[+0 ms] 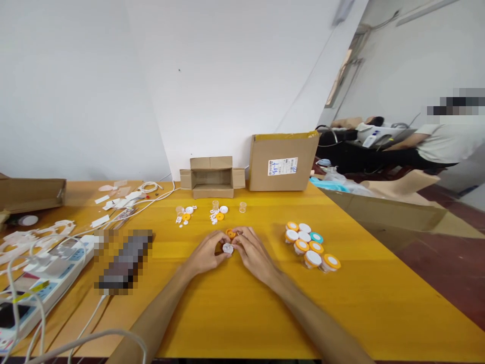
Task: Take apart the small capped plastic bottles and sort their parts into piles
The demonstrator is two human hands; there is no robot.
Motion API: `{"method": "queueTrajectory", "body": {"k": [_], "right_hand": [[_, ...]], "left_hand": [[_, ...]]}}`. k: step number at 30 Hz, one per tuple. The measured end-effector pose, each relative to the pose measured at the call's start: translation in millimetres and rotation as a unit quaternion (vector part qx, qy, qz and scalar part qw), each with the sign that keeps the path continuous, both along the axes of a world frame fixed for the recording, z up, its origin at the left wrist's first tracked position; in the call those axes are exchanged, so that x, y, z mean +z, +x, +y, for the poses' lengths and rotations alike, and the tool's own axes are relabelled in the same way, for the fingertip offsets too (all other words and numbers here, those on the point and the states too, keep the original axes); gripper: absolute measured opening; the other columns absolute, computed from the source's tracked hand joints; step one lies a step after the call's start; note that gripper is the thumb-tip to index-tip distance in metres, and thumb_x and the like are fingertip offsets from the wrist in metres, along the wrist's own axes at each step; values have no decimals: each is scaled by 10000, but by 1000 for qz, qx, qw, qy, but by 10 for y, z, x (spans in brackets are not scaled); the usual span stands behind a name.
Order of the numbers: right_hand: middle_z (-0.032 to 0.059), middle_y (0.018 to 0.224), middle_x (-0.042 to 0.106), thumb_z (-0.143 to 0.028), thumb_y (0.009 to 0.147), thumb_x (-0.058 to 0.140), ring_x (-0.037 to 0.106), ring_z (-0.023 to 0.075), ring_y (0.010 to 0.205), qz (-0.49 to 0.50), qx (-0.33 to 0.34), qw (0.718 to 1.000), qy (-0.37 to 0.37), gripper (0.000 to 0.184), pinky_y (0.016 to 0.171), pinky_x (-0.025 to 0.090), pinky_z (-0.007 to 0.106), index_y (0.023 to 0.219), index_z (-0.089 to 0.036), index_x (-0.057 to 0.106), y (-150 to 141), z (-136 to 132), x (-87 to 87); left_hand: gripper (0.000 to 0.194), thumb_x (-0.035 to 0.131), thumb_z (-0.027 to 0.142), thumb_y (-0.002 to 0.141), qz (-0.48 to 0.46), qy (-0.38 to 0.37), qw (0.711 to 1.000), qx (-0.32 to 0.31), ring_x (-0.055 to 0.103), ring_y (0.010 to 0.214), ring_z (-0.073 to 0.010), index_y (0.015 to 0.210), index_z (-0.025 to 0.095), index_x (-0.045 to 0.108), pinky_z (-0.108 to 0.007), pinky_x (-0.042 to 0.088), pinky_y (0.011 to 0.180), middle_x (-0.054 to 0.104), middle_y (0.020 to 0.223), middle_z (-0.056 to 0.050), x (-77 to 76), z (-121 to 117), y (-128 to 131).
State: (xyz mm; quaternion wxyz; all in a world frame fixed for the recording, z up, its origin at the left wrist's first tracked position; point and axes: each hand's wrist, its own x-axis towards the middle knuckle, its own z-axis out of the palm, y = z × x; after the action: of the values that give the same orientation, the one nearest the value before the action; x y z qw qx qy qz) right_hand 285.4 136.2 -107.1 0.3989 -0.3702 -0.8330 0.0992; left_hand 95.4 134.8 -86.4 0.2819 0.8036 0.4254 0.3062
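Observation:
My left hand (pixel 207 254) pinches the left edge of a small white round piece (pixel 227 248) low over the tabletop. From the other side the fingers of my right hand (pixel 254 253) close on the same piece. Just beyond it, between my fingertips, is an orange ring-shaped cap (pixel 231 233). Farther back lie two groups of small parts, each with a clear cup, a white disc (pixel 224 209), an orange cap (pixel 187 217) and tiny white pieces. A lone clear plastic cup (pixel 242 207) stands to their right.
Several lidded cups (pixel 304 236) with white, orange and teal tops cluster on the right. An open cardboard box (pixel 212 183) and a larger carton (pixel 284 167) stand behind. A phone (pixel 127 260), power strip (pixel 51 288) and cables occupy the left. Another person (pixel 447 144) sits at far right.

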Motion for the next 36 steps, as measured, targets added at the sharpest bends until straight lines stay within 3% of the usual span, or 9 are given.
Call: {"method": "queueTrajectory", "body": {"k": [9, 27, 32, 36], "right_hand": [[89, 1129, 600, -23, 870, 525, 553, 270, 1028, -29, -5, 1000, 2, 225, 859, 516, 451, 833, -235, 595, 29, 44, -64], [87, 1108, 612, -49, 901, 512, 561, 258, 1029, -9, 1, 1000, 19, 225, 861, 512, 432, 846, -237, 623, 26, 20, -28], [87, 1133, 619, -60, 909, 510, 568, 260, 1053, -11, 23, 1000, 16, 225, 883, 505, 445, 889, -244, 637, 13, 1, -21], [85, 1144, 620, -68, 912, 521, 566, 254, 1069, -29, 35, 999, 20, 211, 882, 507, 431, 889, -240, 641, 5, -8, -16]], "left_hand": [[202, 630, 143, 767, -11, 4, 1000, -2, 602, 906, -187, 951, 215, 590, -310, 475, 871, 654, 962, -21, -5, -10, -14], [279, 636, 133, 762, -18, 1, 999, -33, 588, 940, -191, 1016, 223, 564, -322, 466, 902, 640, 1008, -36, -2, -14, -25], [367, 773, 241, 712, -29, -11, 1000, -6, 589, 931, -203, 1021, 226, 577, -332, 474, 895, 636, 997, -30, -7, -1, -15], [302, 763, 262, 719, -6, 0, 1000, 23, 586, 901, -198, 958, 222, 581, -327, 477, 873, 630, 946, -10, -25, 7, -22]]}}
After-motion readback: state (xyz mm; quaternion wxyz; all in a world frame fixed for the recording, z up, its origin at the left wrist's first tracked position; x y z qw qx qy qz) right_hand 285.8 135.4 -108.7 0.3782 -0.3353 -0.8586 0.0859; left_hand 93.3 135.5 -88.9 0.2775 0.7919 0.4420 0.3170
